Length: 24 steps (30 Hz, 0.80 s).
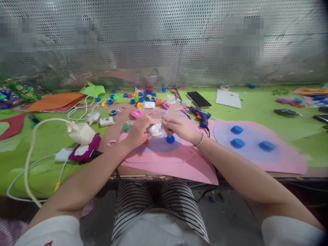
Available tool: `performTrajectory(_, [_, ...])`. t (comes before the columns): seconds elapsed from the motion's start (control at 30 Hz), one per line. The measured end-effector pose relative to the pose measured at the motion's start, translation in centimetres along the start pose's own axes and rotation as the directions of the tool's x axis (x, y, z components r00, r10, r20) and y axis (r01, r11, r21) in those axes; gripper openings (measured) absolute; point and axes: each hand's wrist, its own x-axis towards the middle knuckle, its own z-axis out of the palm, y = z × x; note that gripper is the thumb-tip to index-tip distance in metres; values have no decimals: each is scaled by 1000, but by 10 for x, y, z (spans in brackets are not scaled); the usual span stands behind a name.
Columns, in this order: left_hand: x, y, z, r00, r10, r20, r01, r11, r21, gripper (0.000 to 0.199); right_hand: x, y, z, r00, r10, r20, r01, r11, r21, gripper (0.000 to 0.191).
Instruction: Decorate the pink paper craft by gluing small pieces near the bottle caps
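Note:
Between my two hands is a small white lump, perhaps soft clay or a wrapped piece; its kind is not clear. The fingers of my left hand are closed round its left side. My right hand pinches at its right end, with the fingers curled. Beneath them lies a pink paper sheet with a pale purple paper piece on it. On that stands a blue bottle cap, just below my right hand. A red cap is partly hidden under my left hand.
Right of me, three blue caps, one of them here, sit on purple and pink paper. A blue glue gun and a black phone lie behind. Loose caps crowd the back. Left are a purple power strip and cables.

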Motion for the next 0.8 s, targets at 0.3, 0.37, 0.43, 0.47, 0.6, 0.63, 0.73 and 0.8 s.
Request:
performTrajectory(0.3, [-2,-3,1,999,48,1,-48,998,37,27,0,-1,-1,1000,0,14,0,1000,19,26])
performTrajectory(0.37, [-2,-3,1,999,54,5,-54,997,46,27,0,-1,0,1000,3,16,-4,1000,16,25])
performTrajectory(0.43, [-2,-4,1,998,56,14,-56,997,57,27,0,-1,-1,1000,2,24,-2,1000,12,24])
performTrajectory(0.47, [-2,-4,1,998,59,18,-60,996,62,27,0,0,-1,1000,2,28,-2,1000,10,24])
performTrajectory(0.6, [-3,-4,1,998,63,32,-65,995,69,26,1,0,-1,999,9,37,-9,1000,0,25])
performTrajectory(0.63, [-3,-4,1,998,58,36,-60,996,71,26,1,0,-1,999,10,37,-11,1000,2,24])
performTrajectory(0.73, [-3,-4,1,997,55,50,-59,995,84,26,1,0,-1,999,11,35,-11,1000,9,23])
performTrajectory(0.8, [-3,-4,1,997,57,56,-62,994,95,25,2,1,-1,999,13,35,-14,1000,13,22])
